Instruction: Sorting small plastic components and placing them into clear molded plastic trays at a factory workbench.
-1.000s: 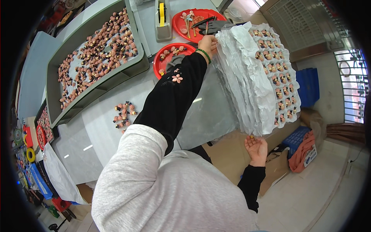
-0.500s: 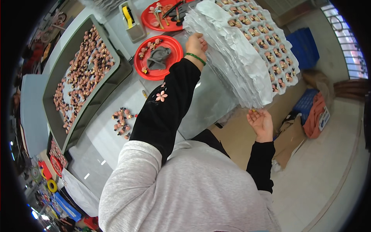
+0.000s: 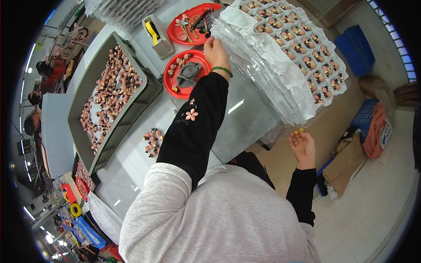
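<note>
Two small yellow bits (image 3: 298, 130) sit at my right hand's (image 3: 302, 147) fingertips, palm up and fingers loosely spread, below the table edge; a second ago that hand hung lower and further back. My left hand (image 3: 215, 49) has stayed curled on the rim of the tray stack (image 3: 280, 65), so I judge the stack is being steadied.

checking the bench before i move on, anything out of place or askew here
A small cluster of pink figurines lies loose on the table, outside the grey tray. The tall stack of clear trays overhangs the table edge.
</note>
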Tool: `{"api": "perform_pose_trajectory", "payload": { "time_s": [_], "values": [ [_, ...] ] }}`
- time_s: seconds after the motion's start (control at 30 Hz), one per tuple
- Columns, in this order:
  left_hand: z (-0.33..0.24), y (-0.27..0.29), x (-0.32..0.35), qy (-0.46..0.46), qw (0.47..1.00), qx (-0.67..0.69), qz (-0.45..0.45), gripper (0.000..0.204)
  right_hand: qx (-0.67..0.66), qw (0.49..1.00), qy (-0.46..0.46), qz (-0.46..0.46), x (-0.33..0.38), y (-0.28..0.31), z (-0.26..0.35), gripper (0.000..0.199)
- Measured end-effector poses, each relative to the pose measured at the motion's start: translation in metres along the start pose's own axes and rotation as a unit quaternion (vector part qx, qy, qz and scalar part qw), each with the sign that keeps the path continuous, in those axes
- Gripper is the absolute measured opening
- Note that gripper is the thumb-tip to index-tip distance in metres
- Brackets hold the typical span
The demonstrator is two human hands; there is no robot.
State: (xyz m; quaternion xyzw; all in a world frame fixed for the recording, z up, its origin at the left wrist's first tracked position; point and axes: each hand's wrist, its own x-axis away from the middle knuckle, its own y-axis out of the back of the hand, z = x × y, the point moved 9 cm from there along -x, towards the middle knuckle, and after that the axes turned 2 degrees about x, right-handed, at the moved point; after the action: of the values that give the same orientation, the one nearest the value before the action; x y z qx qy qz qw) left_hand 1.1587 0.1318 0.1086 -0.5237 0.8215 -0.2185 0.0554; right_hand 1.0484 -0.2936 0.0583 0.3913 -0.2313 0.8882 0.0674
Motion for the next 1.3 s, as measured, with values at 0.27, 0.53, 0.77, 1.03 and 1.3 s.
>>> {"api": "perform_pose_trajectory", "payload": {
  "time_s": [0.27, 0.53, 0.77, 1.03, 1.3],
  "values": [
    [-0.015, -0.041, 0.009, 0.243, 0.965, -0.071, 0.074, 0.023, -0.058, 0.996, 0.052, 0.049, 0.011, 0.007, 0.026, 0.019],
    [-0.016, -0.039, 0.014, 0.296, 0.947, -0.075, 0.097, 0.028, -0.041, 0.986, 0.108, 0.123, 0.027, -0.034, 0.05, 0.022],
    [-0.018, -0.035, 0.012, 0.335, 0.937, -0.058, 0.08, 0.031, -0.025, 0.987, 0.107, 0.116, 0.036, -0.04, 0.043, 0.022],
    [-0.021, -0.027, 0.015, 0.405, 0.908, -0.034, 0.102, 0.033, -0.021, 0.989, 0.108, 0.1, 0.041, -0.042, 0.037, 0.023],
    [-0.025, -0.009, -0.017, 0.136, 0.989, -0.054, 0.032, 0.039, -0.016, 0.991, 0.102, 0.088, 0.043, -0.046, 0.03, 0.02]
  ]
}}
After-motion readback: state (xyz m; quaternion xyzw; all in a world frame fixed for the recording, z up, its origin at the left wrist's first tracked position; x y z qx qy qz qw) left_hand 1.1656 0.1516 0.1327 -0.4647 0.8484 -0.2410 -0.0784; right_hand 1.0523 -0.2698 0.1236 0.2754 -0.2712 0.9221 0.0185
